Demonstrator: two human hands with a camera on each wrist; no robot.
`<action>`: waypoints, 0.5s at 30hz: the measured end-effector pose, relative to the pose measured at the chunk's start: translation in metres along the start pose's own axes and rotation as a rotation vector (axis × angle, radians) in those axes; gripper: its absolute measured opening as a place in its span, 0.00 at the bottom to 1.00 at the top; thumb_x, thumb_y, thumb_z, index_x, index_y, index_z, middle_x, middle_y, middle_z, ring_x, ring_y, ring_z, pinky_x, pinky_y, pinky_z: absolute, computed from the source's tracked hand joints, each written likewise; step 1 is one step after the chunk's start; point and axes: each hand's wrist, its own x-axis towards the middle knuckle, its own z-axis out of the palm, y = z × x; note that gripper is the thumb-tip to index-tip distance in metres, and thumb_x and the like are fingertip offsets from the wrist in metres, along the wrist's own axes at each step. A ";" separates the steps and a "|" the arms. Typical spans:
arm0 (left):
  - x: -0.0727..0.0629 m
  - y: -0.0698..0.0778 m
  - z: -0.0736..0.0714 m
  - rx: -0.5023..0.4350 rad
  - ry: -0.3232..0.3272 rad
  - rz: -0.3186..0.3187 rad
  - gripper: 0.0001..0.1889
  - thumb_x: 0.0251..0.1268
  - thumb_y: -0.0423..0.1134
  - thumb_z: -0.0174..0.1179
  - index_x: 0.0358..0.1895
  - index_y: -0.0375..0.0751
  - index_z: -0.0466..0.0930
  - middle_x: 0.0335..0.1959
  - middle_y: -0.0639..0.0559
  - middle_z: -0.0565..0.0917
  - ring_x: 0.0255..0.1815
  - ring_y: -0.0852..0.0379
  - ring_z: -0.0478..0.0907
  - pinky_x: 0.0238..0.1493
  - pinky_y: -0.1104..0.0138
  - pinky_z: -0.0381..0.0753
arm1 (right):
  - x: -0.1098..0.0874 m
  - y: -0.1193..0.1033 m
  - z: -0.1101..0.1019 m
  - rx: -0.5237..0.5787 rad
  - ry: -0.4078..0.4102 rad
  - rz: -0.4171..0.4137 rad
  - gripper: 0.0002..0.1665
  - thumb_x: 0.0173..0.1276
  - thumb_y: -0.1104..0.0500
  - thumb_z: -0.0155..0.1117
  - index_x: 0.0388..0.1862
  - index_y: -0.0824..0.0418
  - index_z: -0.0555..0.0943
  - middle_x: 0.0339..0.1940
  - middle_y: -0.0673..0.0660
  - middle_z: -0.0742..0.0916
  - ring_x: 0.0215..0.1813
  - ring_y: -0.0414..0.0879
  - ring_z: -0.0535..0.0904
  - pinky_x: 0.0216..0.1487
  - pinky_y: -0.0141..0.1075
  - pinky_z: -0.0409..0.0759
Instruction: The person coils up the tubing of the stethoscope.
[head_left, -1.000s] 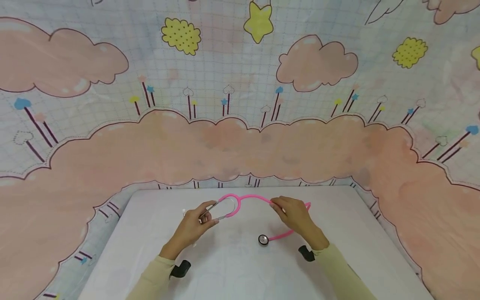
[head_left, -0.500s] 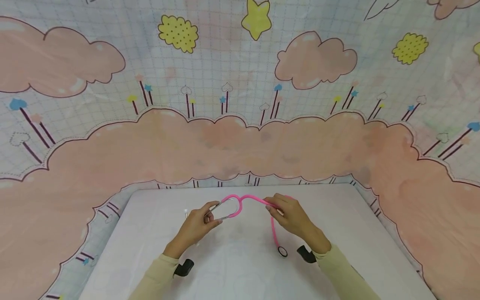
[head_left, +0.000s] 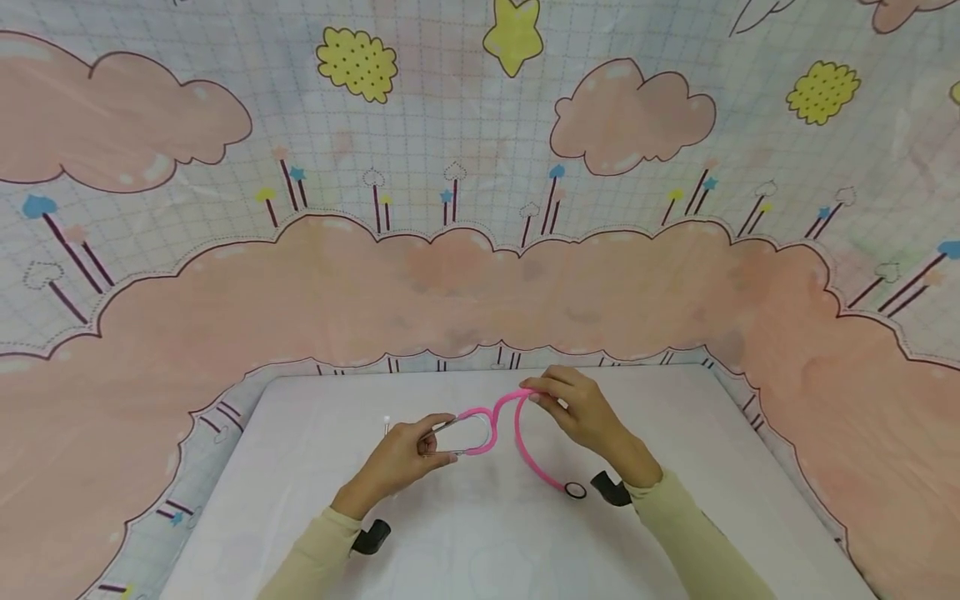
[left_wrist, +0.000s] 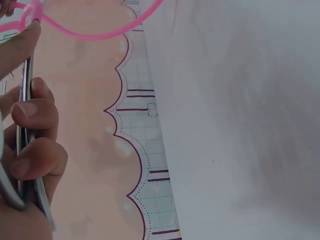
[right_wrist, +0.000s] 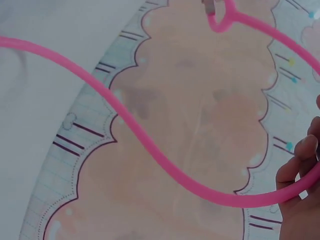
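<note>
A person in pale yellow sleeves holds a pink stethoscope (head_left: 517, 425) above a white table (head_left: 300, 500) set before a pastel cloud-print backdrop (head_left: 480, 250). The left hand (head_left: 397, 467) has its fingers curled around the two metal ear tubes (head_left: 450, 425), clamping them together; the left wrist view shows those fingers (left_wrist: 35, 112) wrapped over the thin steel bars, the pink tubing (left_wrist: 80, 34) arcing away beyond them. The right hand (head_left: 581, 412), to the right of the left hand and nearer the backdrop, pinches the pink tube at the top of its bend between thumb and fingertips; in the right wrist view the tube (right_wrist: 150, 145) runs in a long curve to the fingers (right_wrist: 300, 160) curled about it at the frame's right edge. From that pinch the tubing falls toward the person and ends in the round chest piece (head_left: 575, 490), which sits low by the table, just beside the right wrist; whether it touches the tabletop cannot be told. A small white earpiece tip (head_left: 387, 422) shows just left of the left hand. A black wrist mount (head_left: 371, 537) sits on the left forearm, another (head_left: 611, 487) on the right.
</note>
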 end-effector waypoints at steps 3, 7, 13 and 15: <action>-0.001 0.005 0.001 0.013 -0.020 0.051 0.27 0.54 0.47 0.74 0.58 0.50 0.78 0.21 0.65 0.71 0.21 0.71 0.63 0.25 0.74 0.67 | 0.006 0.002 0.001 0.023 0.012 0.008 0.17 0.73 0.50 0.58 0.46 0.61 0.85 0.32 0.51 0.83 0.31 0.38 0.73 0.33 0.24 0.73; -0.002 0.012 0.003 0.019 -0.050 0.098 0.27 0.55 0.51 0.72 0.58 0.51 0.78 0.21 0.66 0.71 0.22 0.71 0.63 0.26 0.75 0.67 | 0.011 0.003 0.003 0.030 0.032 0.012 0.13 0.70 0.55 0.62 0.47 0.61 0.85 0.30 0.50 0.81 0.29 0.37 0.71 0.30 0.25 0.71; -0.003 0.023 0.006 0.034 -0.048 0.154 0.26 0.55 0.50 0.72 0.57 0.49 0.79 0.21 0.66 0.71 0.22 0.72 0.63 0.27 0.75 0.67 | 0.015 0.004 0.010 0.041 0.045 0.027 0.17 0.73 0.51 0.58 0.47 0.61 0.85 0.27 0.50 0.79 0.28 0.37 0.70 0.28 0.26 0.71; -0.003 0.026 0.006 0.034 -0.041 0.179 0.27 0.55 0.50 0.72 0.57 0.48 0.79 0.22 0.66 0.71 0.22 0.72 0.63 0.27 0.76 0.68 | 0.017 0.003 0.013 0.039 0.048 0.029 0.20 0.74 0.48 0.55 0.47 0.61 0.85 0.27 0.50 0.78 0.27 0.37 0.69 0.28 0.26 0.71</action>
